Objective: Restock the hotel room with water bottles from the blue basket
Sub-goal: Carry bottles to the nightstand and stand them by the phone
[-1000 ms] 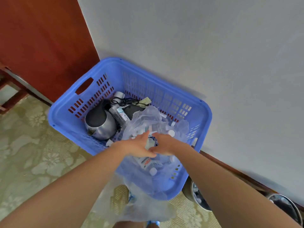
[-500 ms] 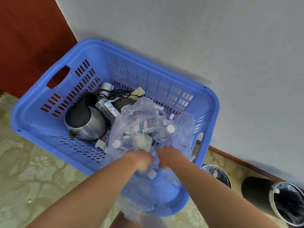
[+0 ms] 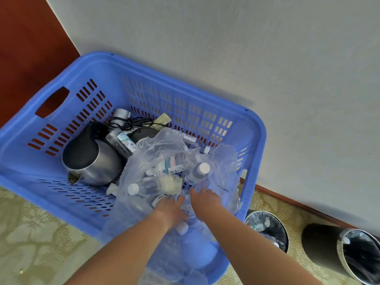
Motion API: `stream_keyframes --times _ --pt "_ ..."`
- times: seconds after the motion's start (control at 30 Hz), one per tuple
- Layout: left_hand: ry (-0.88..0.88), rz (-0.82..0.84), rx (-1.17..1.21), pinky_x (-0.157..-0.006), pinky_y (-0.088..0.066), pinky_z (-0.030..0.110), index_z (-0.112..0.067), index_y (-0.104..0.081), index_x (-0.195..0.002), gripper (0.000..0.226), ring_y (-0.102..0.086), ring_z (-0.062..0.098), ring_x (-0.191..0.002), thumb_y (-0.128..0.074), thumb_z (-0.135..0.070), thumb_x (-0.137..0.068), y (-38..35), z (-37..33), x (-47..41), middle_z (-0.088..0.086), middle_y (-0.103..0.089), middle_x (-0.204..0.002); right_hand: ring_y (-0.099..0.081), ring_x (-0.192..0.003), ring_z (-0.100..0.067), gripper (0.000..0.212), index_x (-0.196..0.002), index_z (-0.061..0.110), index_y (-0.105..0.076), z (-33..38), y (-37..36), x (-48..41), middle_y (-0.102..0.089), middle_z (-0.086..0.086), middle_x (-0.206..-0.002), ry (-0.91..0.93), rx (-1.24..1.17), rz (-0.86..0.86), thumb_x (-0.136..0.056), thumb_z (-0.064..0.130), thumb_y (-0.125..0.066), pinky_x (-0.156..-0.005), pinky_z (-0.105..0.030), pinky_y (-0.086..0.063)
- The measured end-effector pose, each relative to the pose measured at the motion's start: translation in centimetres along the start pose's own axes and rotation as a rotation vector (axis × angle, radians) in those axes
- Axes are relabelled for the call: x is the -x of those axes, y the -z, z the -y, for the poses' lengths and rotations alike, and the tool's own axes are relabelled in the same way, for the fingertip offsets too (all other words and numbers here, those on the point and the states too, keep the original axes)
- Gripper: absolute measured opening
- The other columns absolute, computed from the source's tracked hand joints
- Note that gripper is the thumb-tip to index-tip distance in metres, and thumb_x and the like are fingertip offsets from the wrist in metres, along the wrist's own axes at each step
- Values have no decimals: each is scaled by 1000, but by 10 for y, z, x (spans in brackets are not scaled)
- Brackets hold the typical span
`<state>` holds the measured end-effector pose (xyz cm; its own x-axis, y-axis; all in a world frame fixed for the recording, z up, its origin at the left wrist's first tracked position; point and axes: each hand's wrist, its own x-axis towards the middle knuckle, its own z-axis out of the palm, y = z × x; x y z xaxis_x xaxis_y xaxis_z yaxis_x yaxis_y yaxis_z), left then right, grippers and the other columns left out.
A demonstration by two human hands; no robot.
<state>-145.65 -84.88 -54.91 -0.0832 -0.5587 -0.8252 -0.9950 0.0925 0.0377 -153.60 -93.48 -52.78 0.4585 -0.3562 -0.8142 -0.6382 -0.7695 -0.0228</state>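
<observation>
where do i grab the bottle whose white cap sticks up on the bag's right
Probably round the neck of the bottle, just under its white cap, from above: it leans cap-up, its lower body buried among other bottles in the plastic bag.

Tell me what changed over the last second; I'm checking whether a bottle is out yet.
The left hand and right hand drew back from the middle of the plastic bag to its near edge, uncovering the water bottles. No bottle has left the blue basket. The kettle and cable lie as before.
</observation>
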Motion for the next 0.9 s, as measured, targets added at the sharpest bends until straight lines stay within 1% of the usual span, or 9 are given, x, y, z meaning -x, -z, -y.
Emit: stream_keyframes --times 0.17,0.27,0.4,0.5,0.57,0.63,0.73,0.8,0.9 --pt "28 5 -67 -116 -21 50 -28 -27 -152 61 -27 43 -141 -52 -15 -98 4 -4 -3 17 -15 -157 -50 -124 -36 55 -146 5 -27 0 1 3 -48 -21 -138 11 25 2 -98 9 -52 -93 -39 -43" --pt "50 10 -91 -113 -25 50 -27 -26 -152 59 -29 45 -138 -50 -18 -99 0 -6 -6 18 -19 -155 -55 -121 -33 56 -145 7 -28 -2 2 5 -53 -17 -135 26 48 -14 -96 11 -55 -87 -36 -44" --pt "75 -34 -79 -110 -30 54 -25 -26 -153 60 -32 44 -138 -51 -16 -99 -6 -9 -9 16 -25 -155 -50 -127 -32 46 -143 6 -37 1 5 7 -47 -17 -141 17 -15 -45 -98 8 -49 -96 -38 -45" --pt "38 -31 -37 -102 -41 46 -22 -33 -150 54 -44 36 -133 -46 -8 -100 -7 -11 -9 13 -35 -153 -46 -130 -33 41 -140 3 -42 3 6 9 -41 -18 -145 30 -11 -53 -99 6 -46 -99 -40 -44" --pt "48 -41 49 -101 -40 44 -22 -32 -151 51 -44 35 -134 -42 -11 -102 -8 -10 -8 12 -36 -154 -49 -127 -33 40 -138 2 -45 4 5 10 -47 -16 -141 50 2 -47 -99 7 -48 -97 -39 -45" --pt "121 -70 221 -103 -38 42 -16 -37 -148 45 -45 34 -133 -39 -17 -104 -5 -7 -3 13 -41 -150 -53 -123 -32 36 -134 3 -51 6 5 11 -52 -15 -136 73 10 -51 -99 10 -50 -94 -38 -46" --pt "184 -120 428 -94 -38 34 -8 -55 -129 41 -53 31 -118 -41 -35 -102 -1 -2 9 14 -59 -128 -55 -121 -31 33 -130 4 -54 11 6 12 -54 -13 -133 89 12 -52 -98 11 -49 -92 -37 -46" --pt "177 -125 474 -89 -37 33 -7 -58 -123 44 -55 30 -113 -40 -40 -101 1 5 20 14 -62 -120 -55 -122 -30 35 -132 6 -53 13 10 15 -54 -13 -134 94 19 -41 -98 13 -50 -92 -37 -47" --pt "137 -135 477 -82 -35 34 -9 -60 -121 43 -57 31 -109 -36 -39 -101 7 16 37 13 -64 -117 -55 -122 -31 40 -132 8 -52 13 17 22 -53 -13 -133 98 32 -51 -93 15 -58 -90 -39 -47"
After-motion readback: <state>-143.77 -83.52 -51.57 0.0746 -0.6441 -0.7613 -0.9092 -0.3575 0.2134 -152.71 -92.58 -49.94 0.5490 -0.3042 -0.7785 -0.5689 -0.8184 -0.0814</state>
